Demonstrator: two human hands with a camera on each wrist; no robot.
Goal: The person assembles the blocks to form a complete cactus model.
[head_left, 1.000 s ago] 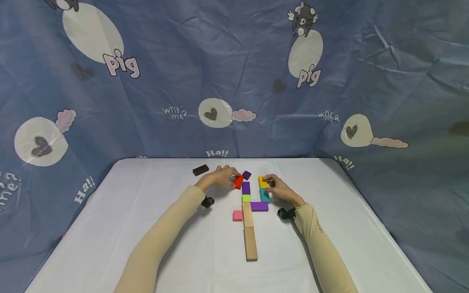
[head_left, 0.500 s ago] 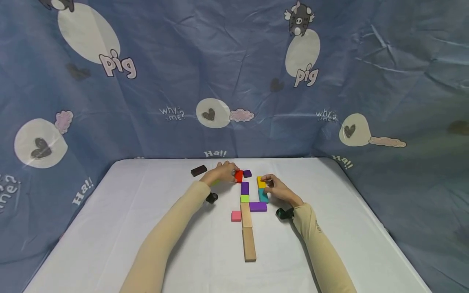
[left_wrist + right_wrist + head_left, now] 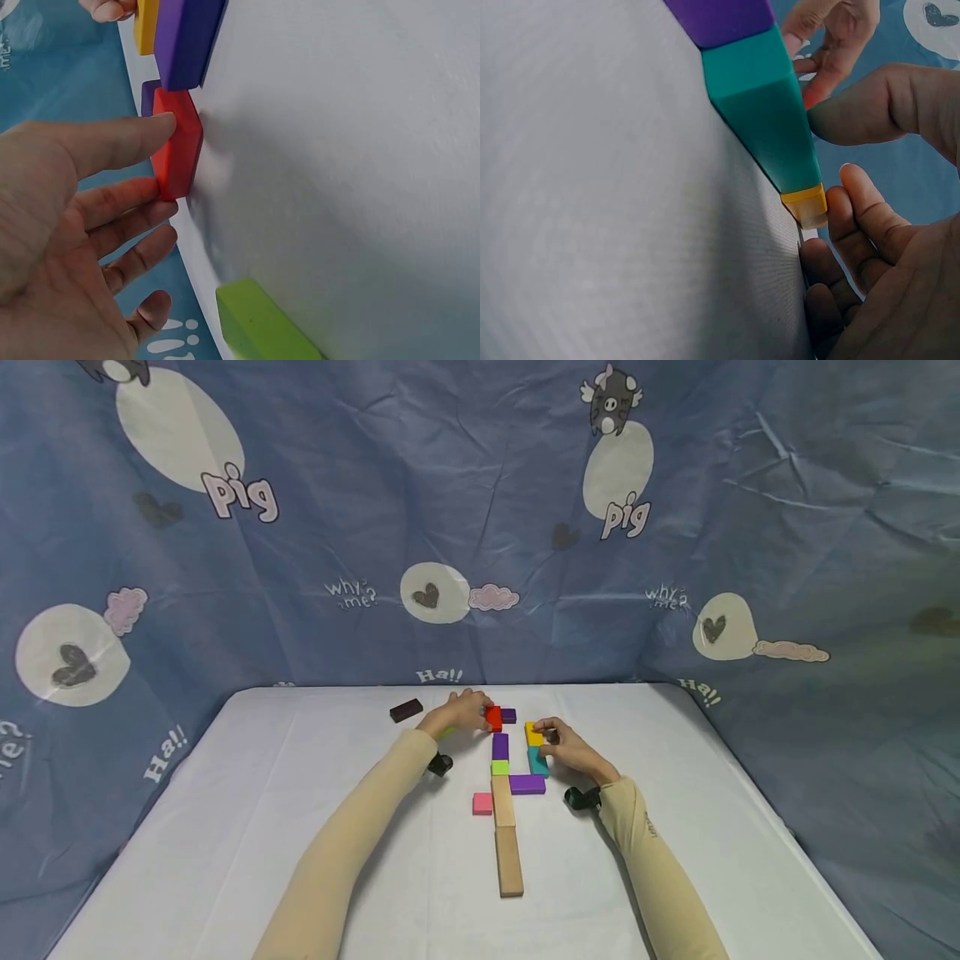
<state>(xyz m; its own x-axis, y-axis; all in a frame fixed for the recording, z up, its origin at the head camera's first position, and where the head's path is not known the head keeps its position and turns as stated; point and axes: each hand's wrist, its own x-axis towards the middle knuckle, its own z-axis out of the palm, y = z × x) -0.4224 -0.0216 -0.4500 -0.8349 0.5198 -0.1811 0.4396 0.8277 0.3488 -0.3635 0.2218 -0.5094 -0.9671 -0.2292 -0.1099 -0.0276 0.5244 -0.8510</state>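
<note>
My left hand (image 3: 467, 712) pinches a red block (image 3: 181, 150) between thumb and index finger, the other fingers spread beside it. Right behind the red block sits a small dark purple block (image 3: 509, 716). A larger purple block (image 3: 500, 746) lies just nearer, at the head of a column. My right hand (image 3: 573, 749) rests at a yellow block (image 3: 533, 732) and a teal block (image 3: 537, 761) set end to end. In the right wrist view its thumb touches the teal block (image 3: 765, 112) and its loosely bent fingers reach the yellow one (image 3: 806, 202).
Below the purple block run a light green block (image 3: 500, 767) and two wooden blocks (image 3: 508, 860). A violet block (image 3: 528, 785) joins at the right, a pink block (image 3: 482, 803) at the left. A dark brown block (image 3: 406, 710) and another green block (image 3: 262, 322) lie left.
My left hand has moved slightly right and away with the red block, bringing it against the dark purple block, which has turned straighter. My right hand has stayed in place.
</note>
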